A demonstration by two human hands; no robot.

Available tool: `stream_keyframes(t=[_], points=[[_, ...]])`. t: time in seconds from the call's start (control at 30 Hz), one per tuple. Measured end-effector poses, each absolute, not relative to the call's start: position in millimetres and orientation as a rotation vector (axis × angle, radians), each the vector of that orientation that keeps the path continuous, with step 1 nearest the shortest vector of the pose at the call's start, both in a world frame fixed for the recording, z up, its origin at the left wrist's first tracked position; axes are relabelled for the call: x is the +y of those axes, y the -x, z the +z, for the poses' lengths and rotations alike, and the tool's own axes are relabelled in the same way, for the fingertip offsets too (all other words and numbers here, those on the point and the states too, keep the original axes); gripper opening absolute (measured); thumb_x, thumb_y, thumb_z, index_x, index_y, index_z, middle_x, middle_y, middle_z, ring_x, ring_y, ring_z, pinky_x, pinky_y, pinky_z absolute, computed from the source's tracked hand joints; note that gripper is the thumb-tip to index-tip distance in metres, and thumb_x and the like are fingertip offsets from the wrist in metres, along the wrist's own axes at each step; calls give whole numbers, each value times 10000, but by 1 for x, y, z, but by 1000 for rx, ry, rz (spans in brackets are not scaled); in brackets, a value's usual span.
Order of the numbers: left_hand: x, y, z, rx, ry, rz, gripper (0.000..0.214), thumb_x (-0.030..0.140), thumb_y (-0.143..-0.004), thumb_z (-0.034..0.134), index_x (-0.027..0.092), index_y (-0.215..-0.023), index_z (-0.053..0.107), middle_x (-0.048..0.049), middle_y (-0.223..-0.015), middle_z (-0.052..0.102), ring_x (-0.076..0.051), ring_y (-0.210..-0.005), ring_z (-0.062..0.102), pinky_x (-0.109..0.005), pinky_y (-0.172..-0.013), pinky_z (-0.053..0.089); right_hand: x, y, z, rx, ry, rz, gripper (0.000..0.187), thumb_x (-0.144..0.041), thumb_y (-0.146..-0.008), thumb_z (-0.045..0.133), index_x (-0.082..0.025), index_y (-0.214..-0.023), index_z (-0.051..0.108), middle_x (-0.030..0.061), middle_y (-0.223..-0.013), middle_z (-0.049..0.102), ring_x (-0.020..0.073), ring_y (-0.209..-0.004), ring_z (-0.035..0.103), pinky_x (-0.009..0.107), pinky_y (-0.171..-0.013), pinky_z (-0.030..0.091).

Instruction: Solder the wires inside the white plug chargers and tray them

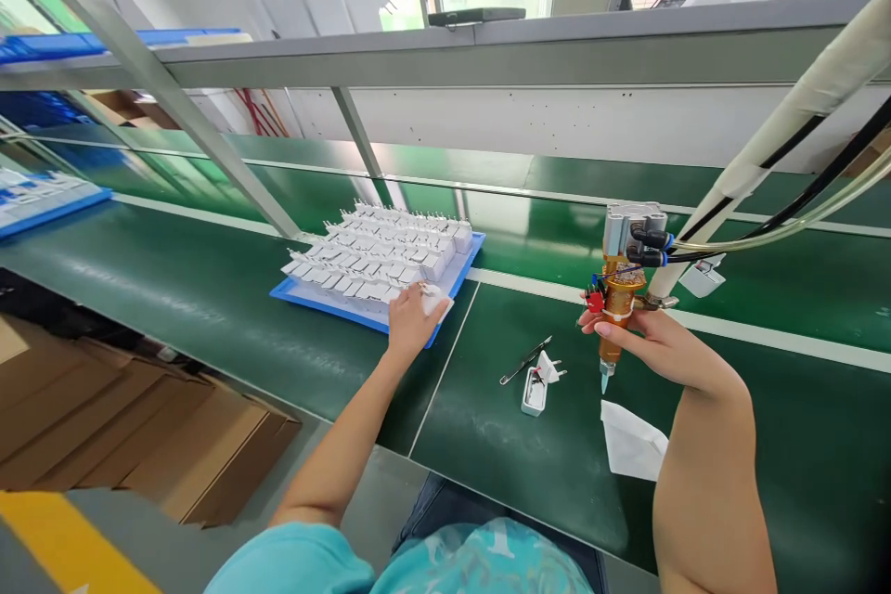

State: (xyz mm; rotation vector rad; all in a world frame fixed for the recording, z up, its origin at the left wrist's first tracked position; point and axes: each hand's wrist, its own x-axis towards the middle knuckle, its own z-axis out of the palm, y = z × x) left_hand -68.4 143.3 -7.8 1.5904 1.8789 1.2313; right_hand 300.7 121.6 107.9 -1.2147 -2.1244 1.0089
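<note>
My left hand (412, 320) pinches a white plastic charger housing (435, 300) at the near right corner of a blue tray (459, 284). Rows of similar white plug housings (380, 251) fill the tray. On the right, my right hand (644, 339) is closed around an orange glue-dispensing valve (618, 302), its fingers behind and thumb in front. The valve's pale blue nozzle (605, 382) points down above a white paper sheet (632, 441). Between my hands lie an opened white charger case (535, 392), its pronged cover (549, 368) and metal tweezers (525, 360).
A taped pole (772, 144) with hoses supports the valve. A slanted metal post (209, 148) rises left of the tray. Another blue tray (56, 210) sits far left. Below the green bench edge stand cardboard boxes (174, 445). A small white piece (703, 277) hangs behind the pole.
</note>
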Motion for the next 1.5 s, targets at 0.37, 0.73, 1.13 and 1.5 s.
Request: stream_keyframes(t=[0.37, 0.73, 1.13, 1.5], points=[[197, 84, -1, 2496, -2288, 517, 439, 238, -887, 464, 13, -1261, 510, -322, -1365, 466, -438, -1361, 309, -587, -1040, 229, 120, -300, 113, -2133, 1257, 1102, 542, -654, -859, 504, -205, -1105, 680, 98, -1198, 665, 305, -1124, 605, 444, -980, 503], [112, 6, 0, 1373, -2207, 896, 721, 492, -853, 619, 218, -1449, 319, -136, -1299, 588, -260, -1129, 602, -415, -947, 506, 120, -293, 113, -2085, 1235, 1091, 518, -657, -852, 497, -189, -975, 683, 88, -999, 713, 254, -922, 658, 372, -796, 547], [81, -54, -24, 939, -2432, 690, 631, 79, -839, 488, 288, -1427, 394, -113, -1430, 442, -229, -1226, 569, -317, -967, 523, 122, -280, 107, -1927, 1149, 1186, 443, -610, -880, 511, -181, -915, 616, 73, -893, 671, 203, -840, 643, 328, -731, 524], [90, -48, -43, 1306, -2261, 863, 267, 351, -785, 721, 192, -954, 590, -129, -1168, 625, -296, -1096, 579, -460, -922, 495, 119, -208, 84, -1383, 1243, 852, 427, -534, -675, 730, -224, -805, 466, -42, -641, 517, 137, -571, 493, 322, -591, 433]])
